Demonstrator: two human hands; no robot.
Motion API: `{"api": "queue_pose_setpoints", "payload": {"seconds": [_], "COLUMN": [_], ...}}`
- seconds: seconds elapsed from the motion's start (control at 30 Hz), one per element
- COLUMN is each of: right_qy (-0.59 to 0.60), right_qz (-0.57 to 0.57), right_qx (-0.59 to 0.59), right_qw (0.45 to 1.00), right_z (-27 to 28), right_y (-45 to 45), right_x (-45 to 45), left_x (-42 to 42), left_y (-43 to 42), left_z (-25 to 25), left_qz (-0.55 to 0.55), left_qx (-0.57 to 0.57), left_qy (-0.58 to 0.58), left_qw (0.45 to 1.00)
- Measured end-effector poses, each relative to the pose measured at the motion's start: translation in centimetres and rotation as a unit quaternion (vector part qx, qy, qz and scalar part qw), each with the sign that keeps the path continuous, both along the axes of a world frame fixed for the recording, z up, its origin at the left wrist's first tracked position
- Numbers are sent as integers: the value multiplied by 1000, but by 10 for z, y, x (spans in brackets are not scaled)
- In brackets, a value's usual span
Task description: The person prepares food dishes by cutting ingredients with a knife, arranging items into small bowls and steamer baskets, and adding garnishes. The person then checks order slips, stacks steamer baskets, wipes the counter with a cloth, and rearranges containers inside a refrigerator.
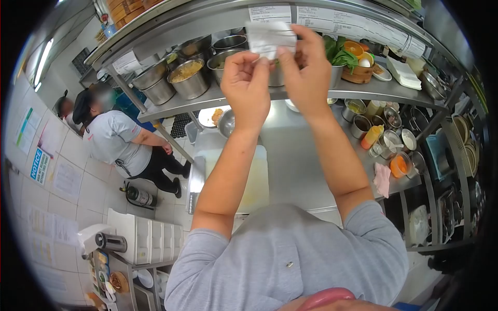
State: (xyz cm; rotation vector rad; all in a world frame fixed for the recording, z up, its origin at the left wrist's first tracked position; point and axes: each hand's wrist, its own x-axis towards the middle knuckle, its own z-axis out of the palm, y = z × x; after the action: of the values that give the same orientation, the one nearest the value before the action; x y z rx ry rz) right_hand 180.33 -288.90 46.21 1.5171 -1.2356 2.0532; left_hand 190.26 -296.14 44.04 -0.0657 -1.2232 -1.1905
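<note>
A small white order slip [268, 37] is raised in front of the upper shelf, its print too blurred to read. My left hand [246, 83] pinches its lower left corner between thumb and fingers. On the other side, my right hand [308, 72] grips the right edge, thumb in front and fingers behind. Similar printed slips [340, 23] hang along the shelf rail just behind. Below my wrists are a steel counter [298, 166] and a pale cutting board [254, 179].
Steel pots of food [188, 80] line the shelf at left; leafy greens [340, 53] and a wooden basket [359, 72] stand at right. Sauce bottles [371, 137], small containers and a pink cloth [382, 180] crowd the counter's right side. A co-worker [116, 137] stands at left.
</note>
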Motion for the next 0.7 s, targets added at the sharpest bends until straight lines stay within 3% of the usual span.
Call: {"api": "queue_pose_setpoints", "payload": {"seconds": [0.03,0.1,0.17,0.2,0.27,0.3,0.37,0.53,0.6,0.63,0.67,0.7], "right_qy": [10,-3,-128,-127,-169,-168,-101,-90,-58,14,155,194], "right_qz": [-58,-49,16,15,-22,-22,-77,-155,-245,-282,-369,-444], "right_qx": [-29,-73,-115,-113,22,23,49,41,104,113,119,100], "right_qw": [998,996,985,985,985,985,991,983,962,953,909,869], "right_z": [0,1,6,6,8,8,11,31,37,34,28,21], "right_y": [1,3,18,26,40,44,46,38,45,44,42,42], "right_x": [-5,-26,-46,-59,-85,-97,-105,-97,-97,-100,-120,-114], "left_x": [1,3,17,26,45,55,78,133,164,180,196,208], "left_y": [0,-3,-12,-22,-39,-46,-57,-100,-117,-129,-148,-162], "left_z": [1,4,4,1,-2,-1,2,3,5,6,4,8], "left_qz": [-3,-26,-14,1,29,29,66,132,195,194,205,233], "left_qx": [-2,-25,-4,8,24,24,47,74,76,63,65,62], "left_qy": [-2,-1,-16,-41,-63,-62,-47,9,21,40,49,70], "left_qw": [1000,999,1000,999,997,997,996,989,978,978,975,968]}}
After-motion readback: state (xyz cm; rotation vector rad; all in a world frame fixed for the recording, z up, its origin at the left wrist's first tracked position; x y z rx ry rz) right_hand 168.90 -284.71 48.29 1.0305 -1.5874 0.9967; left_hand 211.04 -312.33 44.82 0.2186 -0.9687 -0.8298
